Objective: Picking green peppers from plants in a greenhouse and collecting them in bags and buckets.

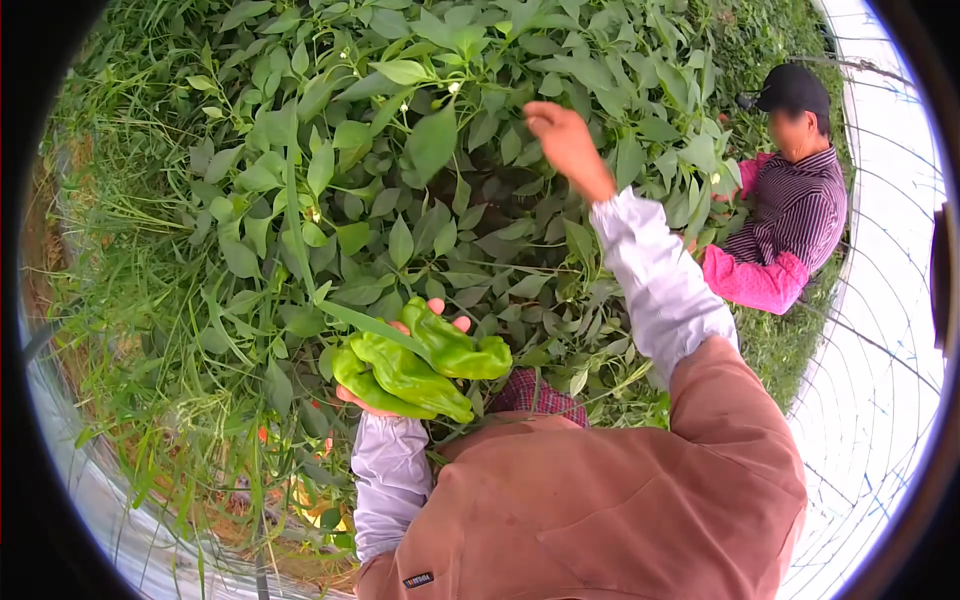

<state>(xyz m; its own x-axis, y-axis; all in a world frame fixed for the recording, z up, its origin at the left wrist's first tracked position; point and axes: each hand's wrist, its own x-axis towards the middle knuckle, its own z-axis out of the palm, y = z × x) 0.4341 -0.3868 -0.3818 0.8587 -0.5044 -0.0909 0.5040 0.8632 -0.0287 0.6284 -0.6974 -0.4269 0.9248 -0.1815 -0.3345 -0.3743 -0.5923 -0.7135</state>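
Note:
Several light green peppers lie in my left hand, which cups them from below at the lower middle. Its fingertips show behind the peppers, and a long blade of grass crosses over them. My right hand is raised above the leaves at the upper middle, its fingers bent together; whether anything small is between them cannot be told. Around both hands stand leafy pepper plants with a few small white flowers. White sleeve covers reach from both wrists up to brown sleeves.
A co-worker in a dark cap, striped shirt and pink sleeve covers stands among the plants at the right. Tall grass grows on the left. White sheeting with thin lines curves along the right edge. Something yellow shows low on the left.

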